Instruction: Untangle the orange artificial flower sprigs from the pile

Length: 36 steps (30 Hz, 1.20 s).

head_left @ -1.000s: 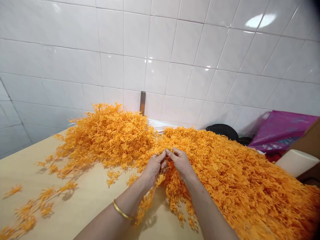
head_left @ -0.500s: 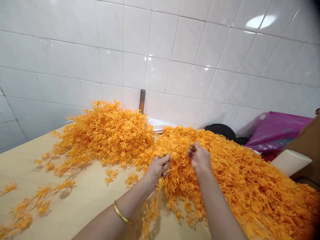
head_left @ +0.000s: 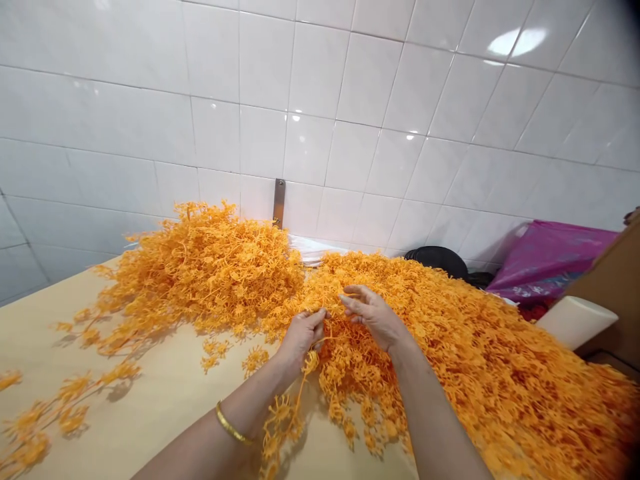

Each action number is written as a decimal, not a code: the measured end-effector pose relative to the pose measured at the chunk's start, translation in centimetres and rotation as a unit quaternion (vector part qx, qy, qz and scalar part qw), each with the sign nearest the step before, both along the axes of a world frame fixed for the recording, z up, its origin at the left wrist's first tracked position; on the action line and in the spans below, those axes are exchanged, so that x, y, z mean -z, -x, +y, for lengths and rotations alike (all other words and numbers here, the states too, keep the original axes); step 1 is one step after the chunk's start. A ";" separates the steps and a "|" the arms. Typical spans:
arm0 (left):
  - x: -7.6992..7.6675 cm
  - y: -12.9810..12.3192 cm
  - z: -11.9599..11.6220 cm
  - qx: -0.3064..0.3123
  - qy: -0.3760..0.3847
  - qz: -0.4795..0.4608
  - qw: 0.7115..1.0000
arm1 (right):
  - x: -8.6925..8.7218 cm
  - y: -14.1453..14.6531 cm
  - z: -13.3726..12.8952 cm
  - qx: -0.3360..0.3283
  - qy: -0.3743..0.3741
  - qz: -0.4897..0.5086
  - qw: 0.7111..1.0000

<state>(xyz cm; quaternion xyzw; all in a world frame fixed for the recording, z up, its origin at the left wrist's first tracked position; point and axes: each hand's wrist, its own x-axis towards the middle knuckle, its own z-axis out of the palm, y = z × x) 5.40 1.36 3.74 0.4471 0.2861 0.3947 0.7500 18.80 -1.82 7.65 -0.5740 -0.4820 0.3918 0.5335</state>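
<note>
My left hand (head_left: pixel 303 333) is closed on the stem of an orange artificial flower spray (head_left: pixel 285 417), whose blossoms hang down toward the table's near edge. A gold bangle circles the left wrist. Just right of it, my right hand (head_left: pixel 375 317) has its fingers apart, hovering over the blossoms with nothing visible in them. Beneath and beyond both hands spreads a large heap of orange artificial flowers (head_left: pixel 465 347). A second, taller pile of the same flowers (head_left: pixel 210 267) stands to the left.
Loose flower sprays (head_left: pixel 70 407) lie on the pale yellow tabletop (head_left: pixel 165 400) at left. Behind the heap are black round discs (head_left: pixel 443 260), a purple bag (head_left: pixel 550 257), a white roll (head_left: pixel 580 320) and a cardboard box (head_left: pixel 613 280). A white tiled wall (head_left: pixel 310 80) closes the back.
My right hand has moved slightly left and turned, its curled fingers now opened out toward the left hand. The left hand still grips the stem.
</note>
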 end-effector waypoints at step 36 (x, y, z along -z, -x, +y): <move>-0.3 -0.6 -1.7 -0.001 -0.019 0.072 0.997 | -1.1 -1.3 -0.8 0.051 -0.113 -0.150 0.981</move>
